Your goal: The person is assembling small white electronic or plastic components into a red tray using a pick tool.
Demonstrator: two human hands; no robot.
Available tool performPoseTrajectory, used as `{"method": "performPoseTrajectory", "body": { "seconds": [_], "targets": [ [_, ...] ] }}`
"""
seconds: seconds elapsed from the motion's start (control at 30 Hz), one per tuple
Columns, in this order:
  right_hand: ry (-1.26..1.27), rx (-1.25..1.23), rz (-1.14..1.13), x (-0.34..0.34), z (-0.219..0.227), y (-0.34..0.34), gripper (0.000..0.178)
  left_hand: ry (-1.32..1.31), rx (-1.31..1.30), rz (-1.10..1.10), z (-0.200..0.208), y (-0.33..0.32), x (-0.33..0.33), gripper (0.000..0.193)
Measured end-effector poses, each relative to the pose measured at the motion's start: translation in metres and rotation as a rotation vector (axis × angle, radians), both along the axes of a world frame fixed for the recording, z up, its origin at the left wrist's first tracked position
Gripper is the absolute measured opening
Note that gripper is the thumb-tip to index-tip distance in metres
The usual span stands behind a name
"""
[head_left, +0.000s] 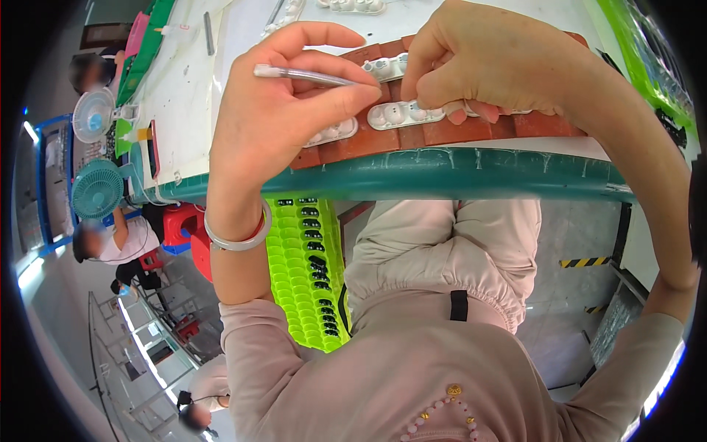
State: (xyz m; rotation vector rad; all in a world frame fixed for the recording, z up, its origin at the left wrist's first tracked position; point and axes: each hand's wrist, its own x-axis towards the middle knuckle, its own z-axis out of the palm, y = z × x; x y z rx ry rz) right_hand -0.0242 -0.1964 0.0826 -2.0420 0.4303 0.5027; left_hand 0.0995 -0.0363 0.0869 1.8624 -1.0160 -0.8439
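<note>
My left hand (269, 110) pinches a slim silvery stick with a white end (309, 76), like a pen or small brush; its exact kind is unclear. My right hand (479, 62) bends over a white moulded strip with rounded cups (395, 115), fingertips pressed together at its right part. Whatever those fingertips hold, if anything, is hidden. The strip lies on a reddish-brown board (412, 138) along the near table edge. Another white strip (333, 132) sits below my left hand, and a further one (387, 68) lies behind, between both hands.
The white table (188, 88) has a padded green front edge (442, 173). More white strips (352, 6) lie at the back. A bright green tray (652, 59) stands at the right. Below the table is a lime-green tray with black parts (294, 280). Fans (97, 189) and people are at left.
</note>
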Motion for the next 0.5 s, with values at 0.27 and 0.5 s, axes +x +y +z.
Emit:
{"method": "performPoseTrajectory", "body": {
  "seconds": [0.27,0.5],
  "targets": [
    [-0.201,0.094,-0.117,-0.011,-0.02,-0.006,0.012,-0.03,0.033,-0.049,-0.007,-0.003,-0.013,0.036],
    [0.048,0.003,-0.02,0.008,0.0,-0.001,0.021,-0.188,-0.091,-0.041,-0.021,0.007,-0.007,0.03]
  ]
}}
